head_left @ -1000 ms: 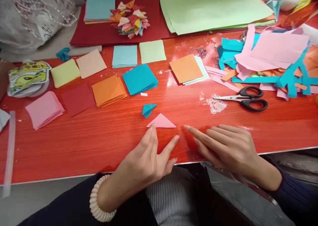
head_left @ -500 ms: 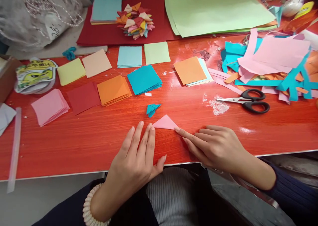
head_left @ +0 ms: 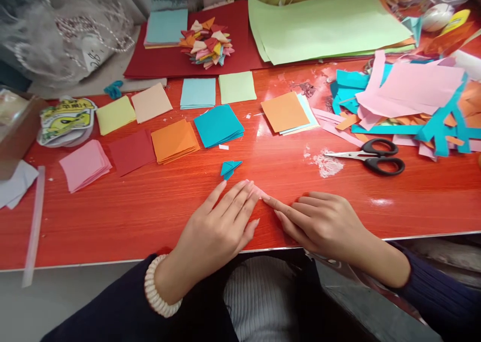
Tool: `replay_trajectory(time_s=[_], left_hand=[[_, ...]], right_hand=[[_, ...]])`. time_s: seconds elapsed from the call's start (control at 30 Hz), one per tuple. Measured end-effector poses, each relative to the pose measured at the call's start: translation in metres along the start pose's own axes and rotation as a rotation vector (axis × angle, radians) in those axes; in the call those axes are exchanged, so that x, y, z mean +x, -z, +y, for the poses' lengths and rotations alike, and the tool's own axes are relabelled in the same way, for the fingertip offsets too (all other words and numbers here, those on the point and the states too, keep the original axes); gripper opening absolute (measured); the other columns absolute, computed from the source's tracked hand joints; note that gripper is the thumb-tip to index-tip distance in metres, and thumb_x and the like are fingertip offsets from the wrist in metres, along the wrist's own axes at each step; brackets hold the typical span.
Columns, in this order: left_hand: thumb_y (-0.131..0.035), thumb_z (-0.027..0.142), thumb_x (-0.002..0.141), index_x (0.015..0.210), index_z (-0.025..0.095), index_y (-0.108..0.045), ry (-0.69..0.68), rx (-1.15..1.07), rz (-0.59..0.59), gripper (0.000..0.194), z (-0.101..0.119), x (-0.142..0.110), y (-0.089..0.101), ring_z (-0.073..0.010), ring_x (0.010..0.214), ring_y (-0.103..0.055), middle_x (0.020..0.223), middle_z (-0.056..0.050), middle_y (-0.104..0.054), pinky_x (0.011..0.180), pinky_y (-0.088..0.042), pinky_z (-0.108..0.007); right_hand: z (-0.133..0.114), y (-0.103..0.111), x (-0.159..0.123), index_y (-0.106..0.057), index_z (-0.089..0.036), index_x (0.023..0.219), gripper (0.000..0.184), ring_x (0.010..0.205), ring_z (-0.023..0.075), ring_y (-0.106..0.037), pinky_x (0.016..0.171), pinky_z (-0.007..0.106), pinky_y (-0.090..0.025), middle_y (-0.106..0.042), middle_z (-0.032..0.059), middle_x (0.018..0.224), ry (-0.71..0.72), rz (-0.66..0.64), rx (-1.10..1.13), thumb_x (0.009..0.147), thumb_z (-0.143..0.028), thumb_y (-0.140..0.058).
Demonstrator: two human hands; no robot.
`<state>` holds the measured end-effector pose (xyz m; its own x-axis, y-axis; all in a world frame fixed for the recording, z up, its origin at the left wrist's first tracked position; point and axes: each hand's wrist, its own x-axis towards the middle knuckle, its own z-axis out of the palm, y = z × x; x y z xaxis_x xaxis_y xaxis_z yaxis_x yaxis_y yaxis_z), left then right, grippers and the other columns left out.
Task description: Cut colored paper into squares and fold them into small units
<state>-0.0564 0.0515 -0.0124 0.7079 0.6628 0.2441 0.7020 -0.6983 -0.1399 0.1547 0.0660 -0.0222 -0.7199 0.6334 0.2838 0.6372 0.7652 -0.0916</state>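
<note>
A folded pink paper triangle point(head_left: 259, 191) lies on the red table, mostly covered by my left hand point(head_left: 221, 219). That hand lies flat over it, fingers stretched out and pressing the paper. The index fingertip of my right hand point(head_left: 315, 221) touches the paper's right corner; its other fingers are loosely bent and grip nothing. Just beyond my left fingertips rests a small folded blue paper piece point(head_left: 230, 168).
Stacks of coloured squares, such as blue point(head_left: 218, 125), orange point(head_left: 175, 141) and pink point(head_left: 85, 165), sit beyond my hands. Black-handled scissors point(head_left: 381, 156) lie at right, near paper scraps point(head_left: 417, 86). A folded-paper ring point(head_left: 207, 43) stands at the back.
My right hand has moved left, its index finger reaching the triangle's right corner. My left hand has flattened and slid right across the pink paper, hiding most of it.
</note>
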Motion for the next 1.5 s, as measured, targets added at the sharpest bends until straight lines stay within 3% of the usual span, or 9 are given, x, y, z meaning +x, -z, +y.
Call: replay_trajectory(time_s=[0.1, 0.27, 0.43, 0.63, 0.8, 0.9, 1.17, 1.33, 1.5], left_hand=[[-0.050, 0.028, 0.086, 0.122, 0.013, -0.053, 0.049, 0.037, 0.011, 0.039, 0.001, -0.005, 0.005, -0.0253, 0.113, -0.054, 0.125, -0.008, -0.056, 0.094, -0.042, -0.039], [-0.054, 0.029, 0.085, 0.105, 0.004, -0.061, 0.170, 0.118, 0.125, 0.033, -0.008, -0.027, 0.007, -0.0282, 0.098, -0.061, 0.108, -0.016, -0.065, 0.084, -0.047, -0.040], [-0.058, 0.011, 0.081, 0.107, 0.012, -0.058, 0.123, -0.146, 0.057, 0.026, -0.007, -0.056, 0.000, -0.0243, 0.103, -0.056, 0.105, -0.010, -0.064, 0.086, -0.047, -0.038], [-0.046, 0.025, 0.090, 0.124, 0.012, -0.045, 0.245, -0.240, -0.077, 0.037, -0.004, -0.040, 0.011, -0.0228, 0.102, -0.053, 0.114, -0.014, -0.054, 0.086, -0.046, -0.039], [-0.040, 0.028, 0.092, 0.096, 0.013, -0.054, 0.262, -0.346, -0.173, 0.020, -0.012, -0.030, 0.022, -0.0158, 0.075, -0.055, 0.090, -0.007, -0.059, 0.067, -0.048, -0.030], [-0.039, 0.018, 0.092, 0.093, 0.014, -0.054, 0.162, -0.379, -0.126, 0.015, -0.012, -0.022, 0.025, -0.0131, 0.070, -0.055, 0.080, -0.003, -0.060, 0.064, -0.046, -0.026], [-0.039, 0.011, 0.090, 0.105, 0.012, -0.053, -0.195, -0.530, 0.136, 0.020, -0.011, 0.042, 0.015, -0.0169, 0.107, -0.054, 0.106, -0.008, -0.062, 0.091, -0.046, -0.031], [-0.044, 0.012, 0.087, 0.105, 0.014, -0.052, -0.065, -0.894, 0.133, 0.020, -0.020, 0.063, 0.007, -0.0132, 0.101, -0.058, 0.108, -0.008, -0.062, 0.087, -0.050, -0.027], [-0.042, 0.016, 0.091, 0.115, 0.016, -0.050, 0.072, -0.955, 0.129, 0.026, -0.031, 0.060, 0.003, -0.0114, 0.106, -0.057, 0.116, -0.006, -0.060, 0.090, -0.049, -0.025]], right_hand=[[-0.001, 0.000, -0.001, -0.062, -0.014, 0.115, 0.031, 0.043, 0.0118, -0.047, 0.048, 0.030, -0.028, -0.053, -0.0043, 0.046, -0.015, 0.014, -0.010, 0.089, -0.022, -0.047], [-0.001, -0.002, -0.004, -0.064, -0.014, 0.113, 0.030, 0.044, 0.0112, -0.048, 0.049, 0.029, -0.029, -0.052, -0.0044, 0.047, -0.036, 0.031, -0.005, 0.089, -0.023, -0.048], [0.001, -0.002, -0.006, -0.062, -0.017, 0.115, 0.030, 0.048, 0.0103, -0.051, 0.052, 0.028, -0.030, -0.056, -0.0041, 0.052, -0.046, 0.015, 0.022, 0.090, -0.025, -0.047], [-0.001, 0.002, -0.006, -0.061, -0.018, 0.116, 0.031, 0.049, 0.0102, -0.050, 0.053, 0.027, -0.030, -0.055, -0.0033, 0.051, -0.007, 0.006, -0.041, 0.091, -0.027, -0.045], [-0.002, 0.000, -0.007, -0.061, -0.018, 0.116, 0.032, 0.049, 0.0106, -0.049, 0.051, 0.027, -0.029, -0.055, -0.0025, 0.051, -0.024, 0.019, -0.038, 0.092, -0.028, -0.044], [0.003, 0.002, -0.009, -0.058, -0.019, 0.121, 0.034, 0.052, 0.0101, -0.051, 0.052, 0.025, -0.032, -0.060, -0.0010, 0.059, -0.141, -0.006, 0.167, 0.091, -0.031, -0.044], [0.012, 0.020, -0.008, -0.045, -0.022, 0.130, 0.044, 0.057, 0.0101, -0.054, 0.056, 0.024, -0.047, -0.058, -0.0014, 0.071, -0.533, 0.009, 1.190, 0.088, -0.033, -0.050], [0.019, 0.015, -0.004, -0.034, -0.023, 0.134, 0.056, 0.060, 0.0105, -0.056, 0.052, 0.024, -0.048, -0.056, -0.0008, 0.077, -0.632, 0.077, 1.364, 0.083, -0.026, -0.056], [0.030, 0.022, 0.012, -0.030, -0.025, 0.136, 0.057, 0.063, 0.0118, -0.058, 0.053, 0.025, -0.050, -0.057, -0.0002, 0.078, -0.508, -0.169, 1.267, 0.084, -0.033, -0.055]])
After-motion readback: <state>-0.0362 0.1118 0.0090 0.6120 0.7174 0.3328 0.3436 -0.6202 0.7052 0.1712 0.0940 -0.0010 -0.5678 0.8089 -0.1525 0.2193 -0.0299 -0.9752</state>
